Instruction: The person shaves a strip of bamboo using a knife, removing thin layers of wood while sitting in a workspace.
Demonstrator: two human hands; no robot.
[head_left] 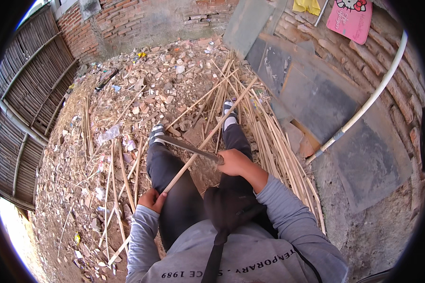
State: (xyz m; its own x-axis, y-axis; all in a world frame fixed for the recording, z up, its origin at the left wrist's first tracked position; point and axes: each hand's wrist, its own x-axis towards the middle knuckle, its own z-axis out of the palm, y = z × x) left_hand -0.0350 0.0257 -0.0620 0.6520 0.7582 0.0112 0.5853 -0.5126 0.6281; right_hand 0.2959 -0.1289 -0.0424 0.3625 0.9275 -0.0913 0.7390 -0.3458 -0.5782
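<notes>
My left hand is closed around a long pale bamboo strip. The strip slants from beside my left forearm, over my left thigh, up to the far right past my feet. In my right hand is the handle end of a large knife. Its long dark blade points left toward my left shoe and crosses the strip between my knees. Blade and strip appear to meet there, though I cannot tell whether it cuts in. My right fingers wrap the handle and mostly hide it.
A pile of bamboo strips lies along my right leg. More thin strips are scattered at my left. Brick rubble and litter cover the ground. Dark panels and a white pipe lean on the right brick wall; a bamboo fence stands left.
</notes>
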